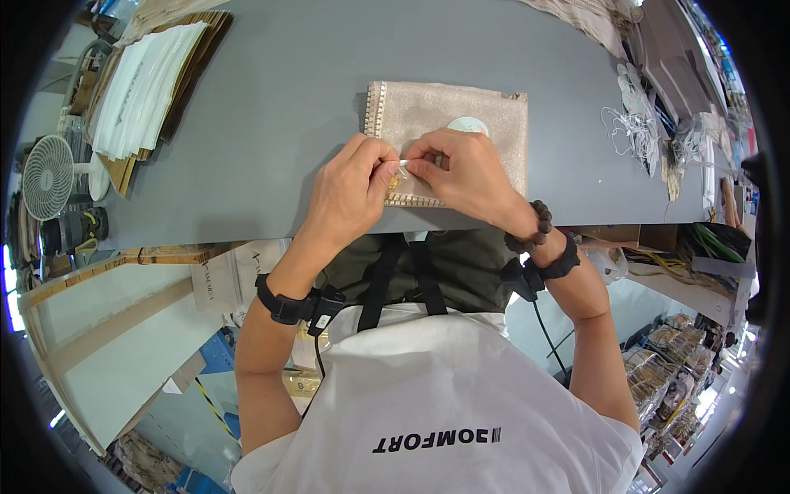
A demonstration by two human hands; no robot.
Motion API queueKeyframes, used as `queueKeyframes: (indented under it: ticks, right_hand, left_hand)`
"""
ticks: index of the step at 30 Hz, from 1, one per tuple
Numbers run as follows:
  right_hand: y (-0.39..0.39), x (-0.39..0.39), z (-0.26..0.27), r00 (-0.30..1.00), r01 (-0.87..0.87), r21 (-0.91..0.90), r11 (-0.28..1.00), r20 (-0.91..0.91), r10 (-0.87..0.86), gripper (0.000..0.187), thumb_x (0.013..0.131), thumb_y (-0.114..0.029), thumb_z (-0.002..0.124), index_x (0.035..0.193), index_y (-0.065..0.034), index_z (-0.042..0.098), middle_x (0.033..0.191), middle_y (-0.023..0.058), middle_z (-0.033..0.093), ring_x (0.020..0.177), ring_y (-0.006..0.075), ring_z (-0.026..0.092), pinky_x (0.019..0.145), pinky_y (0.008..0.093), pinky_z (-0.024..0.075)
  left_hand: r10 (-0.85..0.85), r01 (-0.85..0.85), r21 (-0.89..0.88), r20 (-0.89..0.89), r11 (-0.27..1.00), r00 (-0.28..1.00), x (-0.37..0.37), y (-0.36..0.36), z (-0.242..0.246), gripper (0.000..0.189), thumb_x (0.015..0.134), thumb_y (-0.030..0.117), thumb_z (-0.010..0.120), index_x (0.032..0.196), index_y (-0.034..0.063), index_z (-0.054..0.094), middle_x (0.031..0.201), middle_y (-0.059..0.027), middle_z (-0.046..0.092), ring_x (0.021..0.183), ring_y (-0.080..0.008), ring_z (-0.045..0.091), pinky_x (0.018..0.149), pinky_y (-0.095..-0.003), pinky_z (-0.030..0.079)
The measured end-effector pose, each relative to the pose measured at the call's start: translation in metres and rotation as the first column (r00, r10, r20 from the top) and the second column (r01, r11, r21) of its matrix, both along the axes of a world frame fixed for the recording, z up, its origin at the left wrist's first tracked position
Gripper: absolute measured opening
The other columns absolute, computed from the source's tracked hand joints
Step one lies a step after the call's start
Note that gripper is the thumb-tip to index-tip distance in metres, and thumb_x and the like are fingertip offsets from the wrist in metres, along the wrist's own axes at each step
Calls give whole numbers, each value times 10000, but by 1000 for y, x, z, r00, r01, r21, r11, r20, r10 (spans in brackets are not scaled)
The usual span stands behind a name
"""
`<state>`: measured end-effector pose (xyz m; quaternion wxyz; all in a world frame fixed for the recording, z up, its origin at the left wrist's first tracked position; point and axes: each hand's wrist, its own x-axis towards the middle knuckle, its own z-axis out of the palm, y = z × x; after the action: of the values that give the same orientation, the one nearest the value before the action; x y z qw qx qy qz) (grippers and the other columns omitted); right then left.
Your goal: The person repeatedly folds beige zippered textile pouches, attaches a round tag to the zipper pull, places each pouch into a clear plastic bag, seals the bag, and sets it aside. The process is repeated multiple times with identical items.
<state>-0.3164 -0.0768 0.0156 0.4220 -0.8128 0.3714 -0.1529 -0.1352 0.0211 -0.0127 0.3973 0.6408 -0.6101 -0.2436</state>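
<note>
My left hand (353, 185) and my right hand (470, 176) meet over a folded beige shimmering cloth (416, 111) on the table. Between thumb and forefinger, each hand pinches one end of a small white strip (403, 162), which may be the top of a small clear packet. Just below it, beside my left thumb, shows a small gold-coloured piece (394, 182); the fingers partly cover it. Pale looped trim (374, 108) runs along the cloth's left and near edges. A round white tag (468, 125) lies on the cloth, partly behind my right hand.
On the grey table (290, 92), white sleeves (148, 92) rest on brown cardboard at the left, near a small white fan (48, 177). White strings with tags (639, 129) lie at the right, beside grey boards (676, 62). More beige cloth (586, 21) lies at the far edge.
</note>
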Motion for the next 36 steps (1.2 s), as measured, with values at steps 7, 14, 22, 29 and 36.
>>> queueKeyframes:
  ticks: [7,14,22,29,36]
  right_hand:
    - [2,6,-7,997,-63,-31,997,44,65,98,868,-71,716,944,-24,756,881,153,741,775,340,711,694,421,543]
    - [23,9,-15,994,-104,-368,924,-10,108,93,942,-126,715,1032,-108,704,956,88,686,773,344,691,636,433,538]
    - [-10,-25,-25,985,170,-326,930,77,-154,143,935,-70,733,1072,-106,711,915,75,674,769,244,715,653,379,548]
    - [-32,-55,-26,947,307,-417,855,42,-319,110,958,-94,737,1066,-80,728,893,59,673,741,198,680,678,337,534]
    - [-34,-60,-27,954,299,-353,887,72,-293,116,974,-97,724,1086,-66,724,885,64,662,741,191,660,696,329,530]
  left_hand:
    - [16,3,64,-290,998,957,8,-1,-4,82,897,52,777,946,21,717,878,-93,692,729,-213,683,661,-335,540]
    - [225,-216,-127,62,968,972,77,4,3,121,947,94,741,1055,44,766,961,-84,708,797,-183,688,720,-306,552]
    - [779,-691,-471,588,549,218,307,11,21,388,937,267,729,1296,121,733,1249,-150,695,1171,-358,633,1008,-523,477]
    - [699,-764,-172,563,621,442,366,27,23,292,945,302,739,1160,113,797,1104,-168,762,973,-348,734,883,-434,556]
    - [708,-616,-361,465,700,532,350,31,17,253,956,286,733,1071,73,807,1033,-168,746,924,-331,716,851,-431,554]
